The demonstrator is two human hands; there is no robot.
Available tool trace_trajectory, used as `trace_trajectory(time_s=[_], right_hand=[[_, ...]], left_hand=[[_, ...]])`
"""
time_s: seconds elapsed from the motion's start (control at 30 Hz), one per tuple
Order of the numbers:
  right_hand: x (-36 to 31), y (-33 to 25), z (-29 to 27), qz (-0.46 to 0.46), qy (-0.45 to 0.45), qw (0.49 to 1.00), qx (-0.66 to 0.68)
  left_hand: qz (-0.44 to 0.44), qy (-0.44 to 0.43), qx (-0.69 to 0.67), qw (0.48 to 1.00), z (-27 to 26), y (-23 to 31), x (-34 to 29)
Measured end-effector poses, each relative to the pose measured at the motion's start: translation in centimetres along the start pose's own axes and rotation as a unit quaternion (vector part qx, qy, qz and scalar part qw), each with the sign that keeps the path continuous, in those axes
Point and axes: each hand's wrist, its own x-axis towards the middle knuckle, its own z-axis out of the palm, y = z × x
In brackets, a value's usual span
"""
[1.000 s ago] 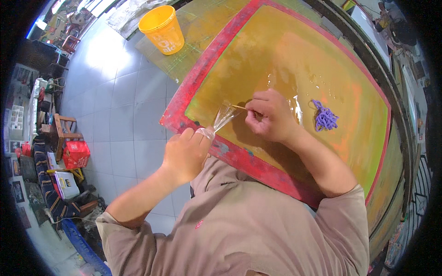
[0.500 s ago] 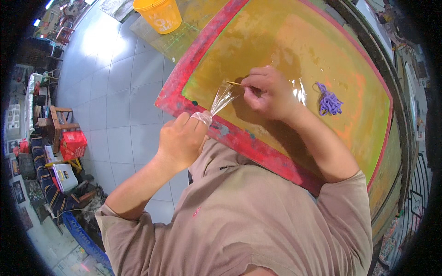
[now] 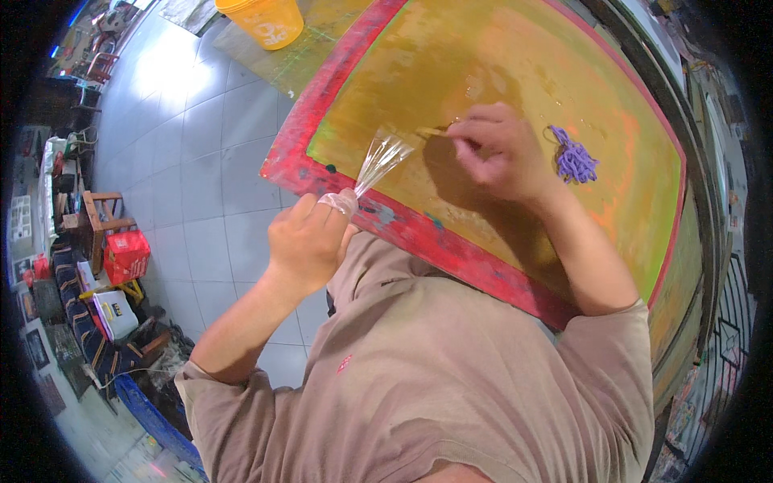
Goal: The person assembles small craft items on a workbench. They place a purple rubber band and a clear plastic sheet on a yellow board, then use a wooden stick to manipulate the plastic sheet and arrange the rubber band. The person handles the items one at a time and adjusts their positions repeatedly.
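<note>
My left hand (image 3: pixel 310 237) is closed around the gathered neck of a clear plastic bag (image 3: pixel 380 161), whose crinkled end fans out above the fist. To its right, my right hand (image 3: pixel 499 153) pinches a thin yellowish band (image 3: pixel 432 131), somewhat blurred, which looks like a rubber band. The band's tip is a little apart from the bag's fanned end. Beneath both is a yellow panel (image 3: pixel 419 48) with a red, paint-stained border (image 3: pixel 483 270). A bundle of purple strands (image 3: pixel 575 157) lies on the panel to the right of my right hand.
A yellow bucket (image 3: pixel 264 20) stands beyond the panel's far left corner. Grey floor tiles (image 3: pixel 201 185) stretch along the left. Farther left are a wooden stool (image 3: pixel 101 217), a red box (image 3: pixel 126 255) and a white case (image 3: pixel 115 314). A dark curved edge (image 3: pixel 699 161) runs behind the panel on the right.
My right hand has drawn to the right with the band, away from the bag's end. The left hand still grips the bag, slightly lower and farther left in view.
</note>
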Motion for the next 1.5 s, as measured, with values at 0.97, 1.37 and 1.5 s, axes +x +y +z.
trace_trajectory(time_s=[0.97, 1.37, 1.5], right_hand=[[5.2, 0.2, 3.8, -0.042, -0.034, 0.996, -0.077], [5.8, -0.3, 4.7, -0.027, -0.048, 0.998, -0.033], [3.9, -3.2, 5.6, -0.082, -0.090, 0.992, 0.028]], left_hand=[[-0.031, 0.026, -0.054, 0.998, 0.2, -0.7, -0.8], [-0.032, 0.038, -0.049, 0.998, 0.8, -0.9, -0.8], [-0.016, 0.030, -0.057, 0.998, 0.8, -1.2, -0.8]])
